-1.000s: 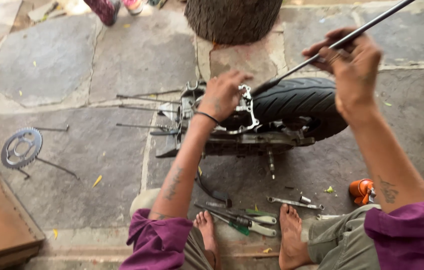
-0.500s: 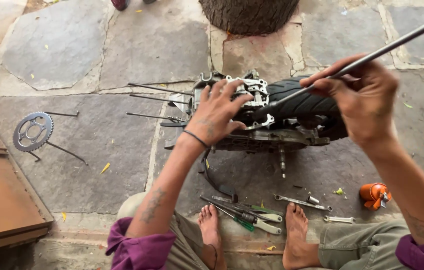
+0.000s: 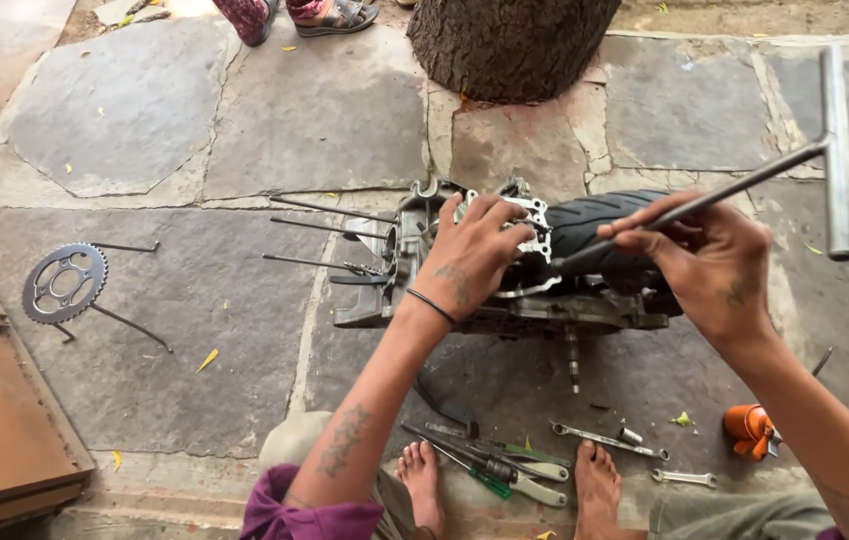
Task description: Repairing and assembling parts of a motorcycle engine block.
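Observation:
A grimy scooter engine case (image 3: 505,305) with its black tyre (image 3: 590,228) lies on the stone floor in front of me. My left hand (image 3: 473,255) presses on a pale metal cover plate (image 3: 533,212) on the case's top. My right hand (image 3: 710,262) grips the shaft of a long T-handle wrench (image 3: 805,155), whose tip points down at the cover beside my left fingers. Long studs (image 3: 320,235) stick out of the case toward the left.
A sprocket (image 3: 65,283) lies at the left, next to a rusty brown slab (image 3: 0,430). Spanners and screwdrivers (image 3: 515,460) lie between my bare feet, an orange object (image 3: 750,430) at the right. A tree trunk (image 3: 510,40) and another person's sandalled feet (image 3: 295,15) are beyond.
The view has shifted closer. My left hand stayed on the cover plate while my right hand brought the T-handle wrench's tip down to the cover.

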